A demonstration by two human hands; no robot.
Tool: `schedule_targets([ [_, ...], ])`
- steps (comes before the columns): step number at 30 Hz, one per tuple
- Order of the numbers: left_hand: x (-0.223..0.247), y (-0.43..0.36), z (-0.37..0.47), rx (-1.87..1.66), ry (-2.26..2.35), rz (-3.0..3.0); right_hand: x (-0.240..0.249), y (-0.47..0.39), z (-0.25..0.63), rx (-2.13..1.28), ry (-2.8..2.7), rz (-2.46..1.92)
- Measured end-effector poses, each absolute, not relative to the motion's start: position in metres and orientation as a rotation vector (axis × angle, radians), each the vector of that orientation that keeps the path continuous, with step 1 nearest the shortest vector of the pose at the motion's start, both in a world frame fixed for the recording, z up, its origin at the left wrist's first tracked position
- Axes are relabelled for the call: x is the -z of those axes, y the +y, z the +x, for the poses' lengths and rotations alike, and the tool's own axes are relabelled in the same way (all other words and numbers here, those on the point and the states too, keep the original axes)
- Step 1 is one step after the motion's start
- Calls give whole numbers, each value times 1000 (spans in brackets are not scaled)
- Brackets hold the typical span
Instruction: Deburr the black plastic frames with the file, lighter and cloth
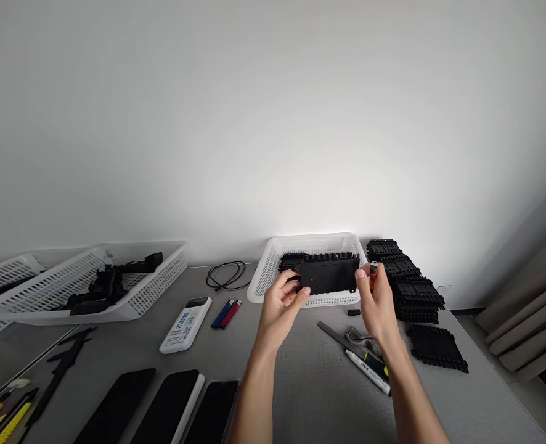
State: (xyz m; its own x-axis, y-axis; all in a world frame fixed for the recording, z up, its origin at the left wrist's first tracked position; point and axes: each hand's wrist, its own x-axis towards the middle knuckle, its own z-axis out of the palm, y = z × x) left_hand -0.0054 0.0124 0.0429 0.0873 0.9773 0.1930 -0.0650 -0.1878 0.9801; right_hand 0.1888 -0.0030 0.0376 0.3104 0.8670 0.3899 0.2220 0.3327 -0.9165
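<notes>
A flat black plastic plate (331, 275) with a toothed upper edge is held up in front of a white basket (264, 271). My left hand (280, 302) is closed on its left end, thumb on the face. At the right end my right hand (374, 296) pinches the plate and also holds a small orange-red lighter (373, 277) upright. Inside the basket, behind the plate, lie more black toothed parts (294, 260). Stacks of similar black plates (416, 293) stand right of the basket, with a single plate (437, 346) in front of them.
Scissors (340, 336), a white marker (368, 372) and a small black piece (354, 312) lie near my right forearm. Two lighters (227, 313), a cable (227, 275), a white device (186, 325) and dark phones (166, 407) are left. Another basket (134, 302) holds black parts.
</notes>
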Motion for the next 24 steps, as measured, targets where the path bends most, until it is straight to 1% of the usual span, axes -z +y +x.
schedule_targets([
  [2,-43,13,-5,-1318,1005,1343,-41,-12,190,-662,-1219,-1252],
  [3,-42,14,-5,-1323,1003,1341,-43,-15,189,-760,-1225,-1245],
  [8,-42,15,-3,-1344,970,1324,-42,-12,178,-1480,-1198,-973],
  [12,-43,15,-1,-1343,931,1341,-33,0,160,-1822,-1128,-815],
  [16,-44,14,-1,-1343,900,1376,-26,5,148,-1978,-1001,-743],
  [24,-44,10,1,-1302,915,1435,-29,5,148,-2055,-911,-769],
])
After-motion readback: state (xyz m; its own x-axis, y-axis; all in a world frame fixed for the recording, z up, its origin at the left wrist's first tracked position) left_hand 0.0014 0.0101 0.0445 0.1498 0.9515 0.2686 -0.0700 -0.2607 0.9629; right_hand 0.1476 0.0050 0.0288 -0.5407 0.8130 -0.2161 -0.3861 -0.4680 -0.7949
